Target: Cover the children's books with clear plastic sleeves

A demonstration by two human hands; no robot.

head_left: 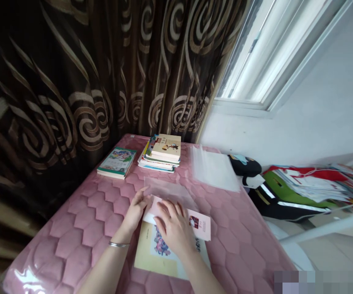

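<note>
A book with a pale yellow cover (144,251) and a cartoon picture lies near the front of the padded table. Its pale pink flap (205,226), with a small photo and print, is folded out across the far part of the cover. My left hand (136,209) has its fingers closed at the flap's left corner. Across the flap my right hand (175,224) rests flat, fingers stretched out and slightly spread. A clear plastic sleeve (172,188) lies just beyond both hands, its near edge hidden by the flap and fingers.
A stack of books (165,153) and a green-edged book (118,161) stand toward the back of the pink quilted tabletop (84,220). Clear plastic sleeves (214,167) lie at the right edge. Beyond are a bag (274,183), papers (314,183) and a patterned curtain (96,73).
</note>
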